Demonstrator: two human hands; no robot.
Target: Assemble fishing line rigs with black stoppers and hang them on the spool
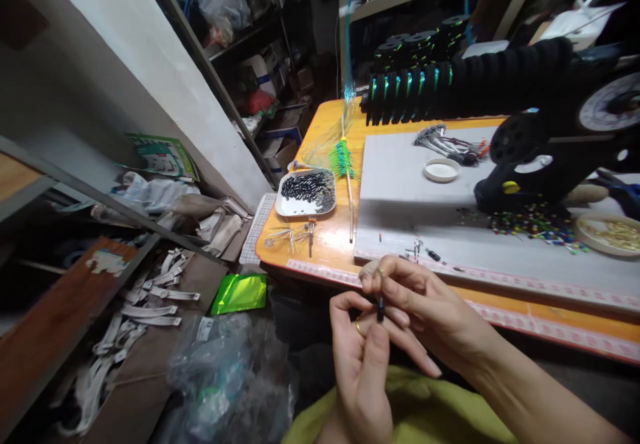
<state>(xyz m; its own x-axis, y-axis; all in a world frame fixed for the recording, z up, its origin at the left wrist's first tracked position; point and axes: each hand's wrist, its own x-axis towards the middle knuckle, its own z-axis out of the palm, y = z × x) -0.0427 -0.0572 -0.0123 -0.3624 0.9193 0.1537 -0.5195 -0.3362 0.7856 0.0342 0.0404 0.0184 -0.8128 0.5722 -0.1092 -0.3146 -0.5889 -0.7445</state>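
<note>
My left hand (pixel 361 357) is closed, thumb and fingers pinching a small black cylindrical piece (pixel 381 311) that stands upright. Just above it, the fingertips of my right hand (pixel 425 297) are pressed together at the upper end of the same piece. Whether they also hold a thin wire or line there is too small to tell. Both hands are in front of the table's near edge, over a green cloth (pixel 425 407). Close beyond them, a few small dark pieces (pixel 433 255) lie on the pale board (pixel 385 197).
A white tray (pixel 281 212) of black pieces stands on the yellow table, near a stick (pixel 350 211) with green strands. Ridged black rollers (pixel 465 84) of a machine overhang the board. Coloured beads (pixel 535 224), a small dish (pixel 441 171) and a dish of gold-coloured parts (pixel 613 236) lie beneath.
</note>
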